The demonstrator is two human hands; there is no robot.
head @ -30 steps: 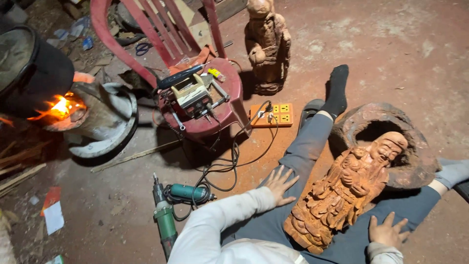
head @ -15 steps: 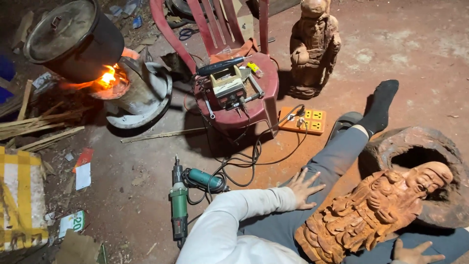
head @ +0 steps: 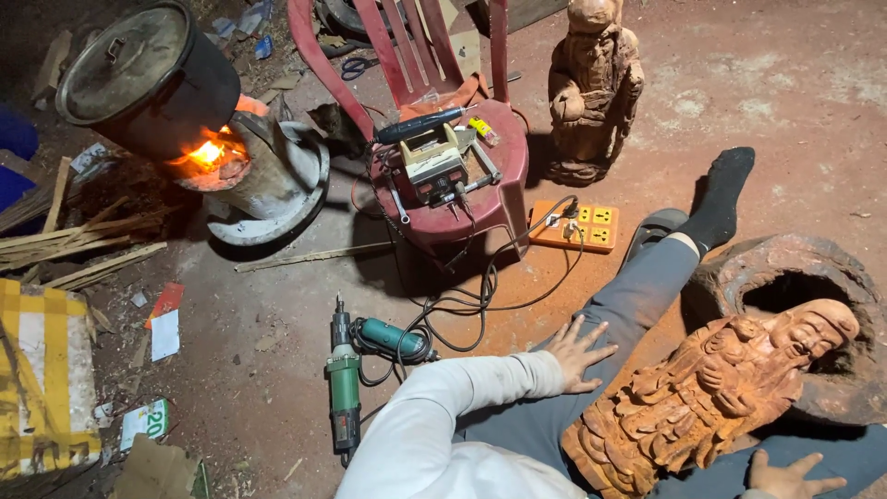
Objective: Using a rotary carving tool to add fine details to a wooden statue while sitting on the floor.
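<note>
Since a moment ago, my head is tilting further left, so the fire and pot are sliding toward the middle of my view while my hands are keeping their places. My left hand (head: 577, 353) is lying flat on my grey trouser leg (head: 637, 296), its grip fully open, fingers spread and holding nothing. My right hand (head: 787, 475) is resting palm down at the bottom edge, its grip equally open and empty, just beside the base of the carved wooden figure (head: 711, 393), which is lying tilted across my lap between both hands. Its head is leaning against a hollowed stump (head: 785, 277). On the dirt floor near my left hand, two green power tools (head: 356, 365) are lying with their cables running to an orange power strip (head: 577, 225). Beyond are a red plastic chair (head: 443, 139) carrying tools, a second upright carving (head: 591, 88), and a lidded pot (head: 148, 79) over a burning fire (head: 208, 152).
</note>
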